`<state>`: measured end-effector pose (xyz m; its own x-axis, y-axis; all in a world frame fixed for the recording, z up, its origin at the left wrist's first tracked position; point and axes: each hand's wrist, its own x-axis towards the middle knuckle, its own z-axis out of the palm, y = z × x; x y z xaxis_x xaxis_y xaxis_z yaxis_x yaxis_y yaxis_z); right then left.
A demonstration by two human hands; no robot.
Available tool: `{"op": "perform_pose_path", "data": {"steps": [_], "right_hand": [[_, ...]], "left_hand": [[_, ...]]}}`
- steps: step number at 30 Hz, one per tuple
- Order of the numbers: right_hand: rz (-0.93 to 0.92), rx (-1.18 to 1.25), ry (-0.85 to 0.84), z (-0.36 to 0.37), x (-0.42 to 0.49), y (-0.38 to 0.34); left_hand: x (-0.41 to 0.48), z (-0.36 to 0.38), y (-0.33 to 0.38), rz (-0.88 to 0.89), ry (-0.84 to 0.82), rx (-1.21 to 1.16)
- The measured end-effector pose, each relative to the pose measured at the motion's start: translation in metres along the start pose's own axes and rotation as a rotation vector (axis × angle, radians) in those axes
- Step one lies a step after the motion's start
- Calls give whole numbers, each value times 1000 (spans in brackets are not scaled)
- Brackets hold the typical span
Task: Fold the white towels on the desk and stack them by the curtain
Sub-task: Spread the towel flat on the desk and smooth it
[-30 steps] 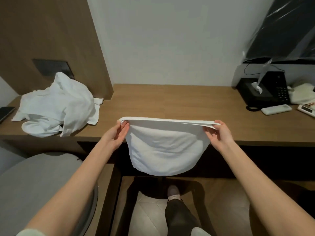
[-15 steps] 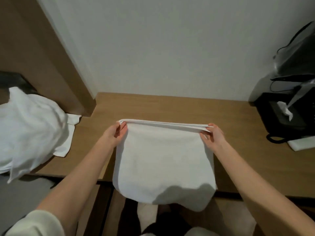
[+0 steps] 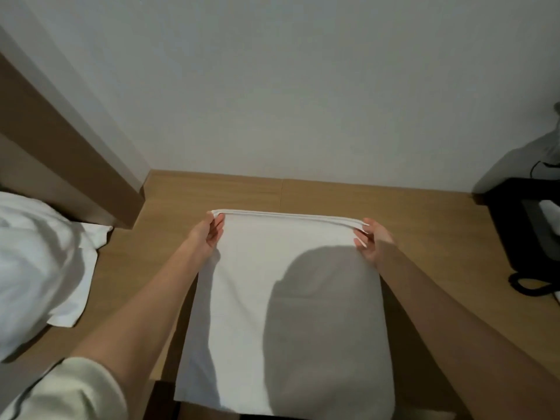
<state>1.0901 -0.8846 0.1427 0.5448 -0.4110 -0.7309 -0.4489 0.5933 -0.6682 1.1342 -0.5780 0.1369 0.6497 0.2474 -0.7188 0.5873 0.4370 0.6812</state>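
A white towel [image 3: 251,298], doubled over, lies flat on the wooden desk [image 3: 424,237] in front of me, its near end hanging past the desk's front edge. My left hand [image 3: 209,234] pinches its far left corner and my right hand [image 3: 372,241] pinches its far right corner, keeping the far hem stretched straight. My head's shadow falls on the towel's right half. A heap of unfolded white towels [image 3: 39,268] lies on the desk at the left. No curtain is in view.
A brown wood panel [image 3: 60,165] rises behind the heap at the left. A white wall backs the desk. A black device [image 3: 524,231] with a coiled cord stands at the right edge. Bare desk shows on both sides of the towel.
The towel hung in the air before the desk; I have carried it forward and laid it down on the desk top. The view has closed in on the desk.
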Motion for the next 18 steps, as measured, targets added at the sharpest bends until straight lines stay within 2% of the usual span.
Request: {"op": "perform_pose_path", "data": {"steps": [2,4,5,8,11,14,16,18], "right_hand": [[-69,-8,-19,2,8,-1],[-251,-157,-42,4,11,5],[-388,-306,-58,6,10,11],[-785,-982,-176,14,1,46],[-889,-1445,-317,24,-2,83],[-911,-1710,-250,20,13,95],[-967,-1778,-186,8,25,89],[-988,-1774,-115,-3,37,78]], "left_hand": [[1,7,-4,103,36,45],[-6,12,-14,268,1,115],[-11,13,-23,380,-47,245],[-20,17,-62,690,-192,898],[-20,40,-92,765,-268,1425],[-8,49,-107,833,-141,1733],[2,40,-105,885,-11,1758],[12,26,-98,887,115,1682]]}}
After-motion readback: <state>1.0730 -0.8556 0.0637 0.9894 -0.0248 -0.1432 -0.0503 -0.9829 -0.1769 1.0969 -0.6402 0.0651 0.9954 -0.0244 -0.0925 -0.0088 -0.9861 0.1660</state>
